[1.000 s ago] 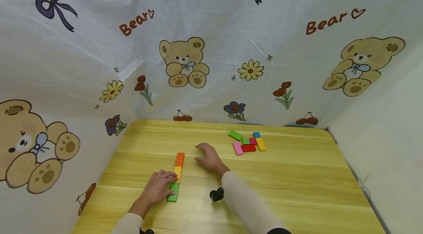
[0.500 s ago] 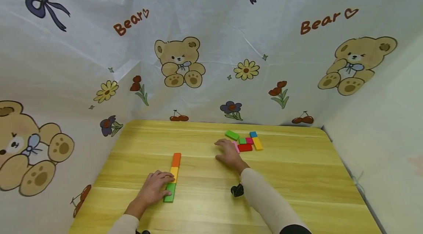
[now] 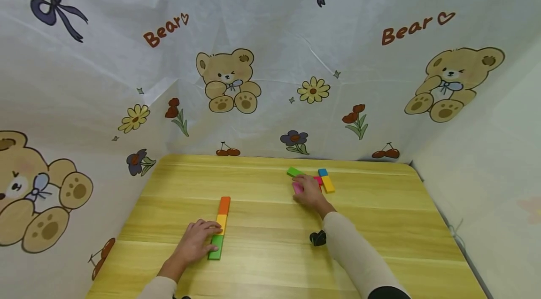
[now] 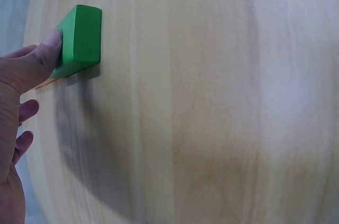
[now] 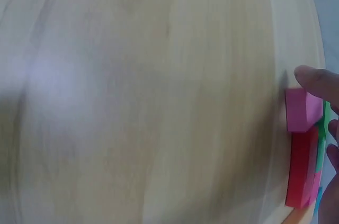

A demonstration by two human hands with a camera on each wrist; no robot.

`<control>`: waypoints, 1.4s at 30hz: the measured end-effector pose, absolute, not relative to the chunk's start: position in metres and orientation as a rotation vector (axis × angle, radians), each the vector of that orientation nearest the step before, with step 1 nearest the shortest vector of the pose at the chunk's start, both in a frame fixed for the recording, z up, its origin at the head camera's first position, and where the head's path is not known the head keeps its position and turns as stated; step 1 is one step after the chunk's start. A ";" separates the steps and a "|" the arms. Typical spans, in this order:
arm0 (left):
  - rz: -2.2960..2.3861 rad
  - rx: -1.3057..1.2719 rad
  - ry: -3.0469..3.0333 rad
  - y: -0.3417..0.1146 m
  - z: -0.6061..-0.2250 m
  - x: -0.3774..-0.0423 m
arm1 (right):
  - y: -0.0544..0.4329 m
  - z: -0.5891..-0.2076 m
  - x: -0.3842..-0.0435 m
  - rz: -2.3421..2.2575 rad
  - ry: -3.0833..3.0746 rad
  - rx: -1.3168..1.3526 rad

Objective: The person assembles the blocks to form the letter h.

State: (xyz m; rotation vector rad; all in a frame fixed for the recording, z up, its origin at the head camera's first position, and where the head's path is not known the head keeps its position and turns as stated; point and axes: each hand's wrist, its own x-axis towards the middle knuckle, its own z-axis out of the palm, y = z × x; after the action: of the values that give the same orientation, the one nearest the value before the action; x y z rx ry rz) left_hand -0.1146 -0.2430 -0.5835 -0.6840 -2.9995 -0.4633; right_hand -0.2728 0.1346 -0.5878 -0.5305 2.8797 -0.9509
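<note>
Three smooth, flat rectangular blocks lie end to end at left on the yellow wood-grain table (image 3: 262, 261): a green block (image 3: 214, 254) nearest, a yellow block (image 3: 222, 219) in the middle and an orange block (image 3: 224, 205) farthest. Their shared long axis runs near to far, the far end leaning slightly right. The left hand (image 3: 195, 241) rests on this row, thumb touching the green block, fingers apart from it and reaching over the yellow one.

Farther back, right of centre, a pink rectangular block (image 3: 297, 188) points roughly near to far, though partly hidden. The right hand (image 3: 311, 192) arches over it, thumb at the near side and fingers at the far side; whether they pinch it I cannot tell. A red rectangular block (image 5: 303, 168) sits just beside the pink one. Beyond the fingertips is a second green block (image 3: 294, 172), slanting from far left to near right.
</note>
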 end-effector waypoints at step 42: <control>-0.448 -0.689 -3.007 -0.243 -0.583 -0.116 | 0.153 -0.577 -0.282 -0.661 2.745 -0.568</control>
State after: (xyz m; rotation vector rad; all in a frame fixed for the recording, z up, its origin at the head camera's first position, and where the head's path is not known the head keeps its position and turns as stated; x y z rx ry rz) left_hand -0.1155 -0.2434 -0.5827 -0.6892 -3.0073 -0.4476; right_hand -0.2818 0.1530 -0.5768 -0.5680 2.7450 -0.6613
